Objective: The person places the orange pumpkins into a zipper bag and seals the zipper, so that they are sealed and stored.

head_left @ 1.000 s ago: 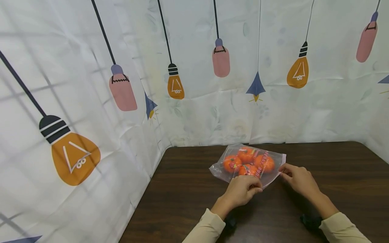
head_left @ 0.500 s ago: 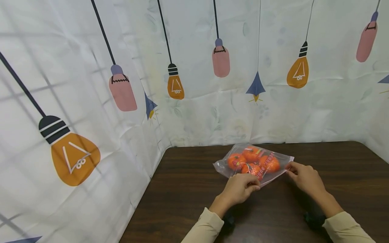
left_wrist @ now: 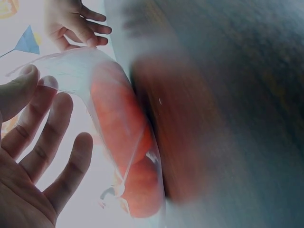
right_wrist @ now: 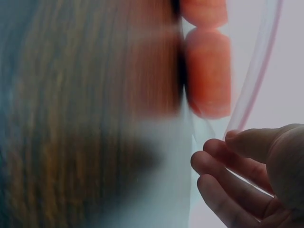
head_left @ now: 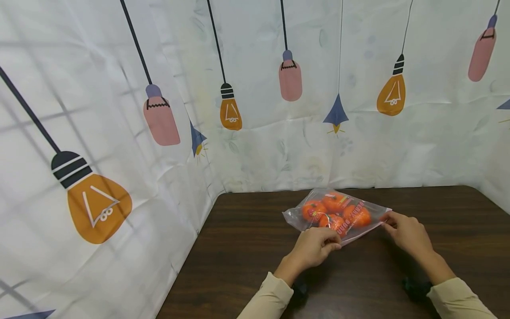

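A clear plastic bag [head_left: 295, 213] with red print lies on the brown table, holding several orange-red fruits [head_left: 357, 215] that look like tomatoes or mandarins. My left hand [head_left: 312, 248] pinches the bag's near edge between thumb and forefinger; in the left wrist view its other fingers [left_wrist: 64, 137] stand apart from the film. At the bag's right corner, my right hand [head_left: 408, 235] pinches the pink-edged rim [right_wrist: 259, 80] between thumb and fingertip. Between the two hands the bag's edge is stretched fairly straight. The fruits sit together toward the bag's middle and far side.
The dark wood-grain table [head_left: 239, 257] extends to both sides of the bag. Behind it and along the left hangs a white cloth [head_left: 255, 155] printed with lamps and bulbs. Dark objects [head_left: 416, 288] show under the wrists.
My right hand has moved to the right with the bag's corner. The bag and fruits have slid slightly right, while my left hand has shifted only a little left.
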### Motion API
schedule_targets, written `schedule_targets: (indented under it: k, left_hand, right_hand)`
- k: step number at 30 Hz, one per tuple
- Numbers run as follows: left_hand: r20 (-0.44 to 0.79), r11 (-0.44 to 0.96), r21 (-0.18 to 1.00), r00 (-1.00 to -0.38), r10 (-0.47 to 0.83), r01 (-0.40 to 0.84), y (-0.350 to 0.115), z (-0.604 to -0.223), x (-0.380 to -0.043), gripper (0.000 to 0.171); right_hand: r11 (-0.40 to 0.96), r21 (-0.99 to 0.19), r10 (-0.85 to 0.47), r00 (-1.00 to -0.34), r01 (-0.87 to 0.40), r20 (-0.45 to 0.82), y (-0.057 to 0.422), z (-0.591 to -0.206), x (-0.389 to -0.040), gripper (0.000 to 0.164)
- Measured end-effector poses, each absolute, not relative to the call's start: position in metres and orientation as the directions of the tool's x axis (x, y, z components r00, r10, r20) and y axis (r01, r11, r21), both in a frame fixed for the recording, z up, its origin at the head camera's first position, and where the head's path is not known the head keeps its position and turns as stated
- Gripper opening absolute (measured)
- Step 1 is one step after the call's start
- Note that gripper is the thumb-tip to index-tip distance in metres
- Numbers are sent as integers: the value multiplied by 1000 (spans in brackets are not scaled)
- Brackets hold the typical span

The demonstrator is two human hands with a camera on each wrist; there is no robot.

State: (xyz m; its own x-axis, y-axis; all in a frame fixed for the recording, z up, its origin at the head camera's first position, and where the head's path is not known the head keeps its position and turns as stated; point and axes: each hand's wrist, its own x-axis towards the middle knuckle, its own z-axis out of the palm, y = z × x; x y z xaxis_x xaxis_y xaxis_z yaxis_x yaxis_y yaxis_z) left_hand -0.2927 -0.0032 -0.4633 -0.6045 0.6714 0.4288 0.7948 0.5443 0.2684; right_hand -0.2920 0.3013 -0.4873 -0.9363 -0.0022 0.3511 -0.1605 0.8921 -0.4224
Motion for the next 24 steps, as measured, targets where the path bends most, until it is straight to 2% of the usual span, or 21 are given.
schedule_targets:
  k: [11, 24]
  left_hand:
    - [429, 518, 239, -567, 703, 822, -2, -461, -291, 6]
    - [401, 499, 253, -559, 726, 829, -2, -460, -289, 6]
  right_hand:
    - [888, -435, 24, -932, -146, 361, 314, -489, -292, 14]
    - [887, -444, 51, -932, -123, 360, 327, -492, -293, 15]
